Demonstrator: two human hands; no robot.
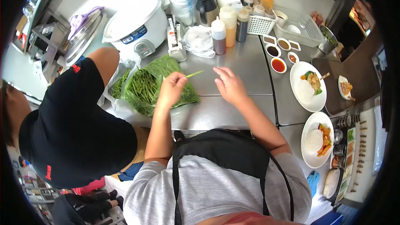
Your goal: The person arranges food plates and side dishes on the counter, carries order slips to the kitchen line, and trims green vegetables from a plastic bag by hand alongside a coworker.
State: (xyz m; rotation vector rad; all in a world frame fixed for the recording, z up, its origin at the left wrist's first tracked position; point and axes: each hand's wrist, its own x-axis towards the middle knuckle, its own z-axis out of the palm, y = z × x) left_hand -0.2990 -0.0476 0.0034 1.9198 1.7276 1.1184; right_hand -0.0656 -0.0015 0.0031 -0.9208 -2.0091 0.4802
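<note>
Gripping one green bean (196,74) in L hand (171,88), pinched betw. thumb & bent fingers, aimed R twd R hand (231,86). Holding R hand up near bean tip but apart from it, w/ fingers loosely spread & a bit curled. Working over steel desk (237,112), just beside a green see-thru bag (164,63), laid on desk by L hand, stuffed w/ a bean pile (141,85). Wearing blk apron (221,152) over grey tee (208,183). Standing next to co-worker (83,121), in blk top, to L.

Facing, along back of desk fr. L to R: big white cooker (137,21), crinkled clear bag (199,41), red-brn squeeze bottle (218,39), orange bottle (228,29), dark bottle (242,27), white basket (260,25) w/ more bottles nr it. Flanked on R, past desk seam, by small sauce dishes, incl. red sauce dish (278,65). Also flanked on R by 2 oval plates, set near each other: far plate (314,106) w/ rice, greens & pale brn chunks; near plate (311,162) w/ rice & orange-brn pcs.
</note>
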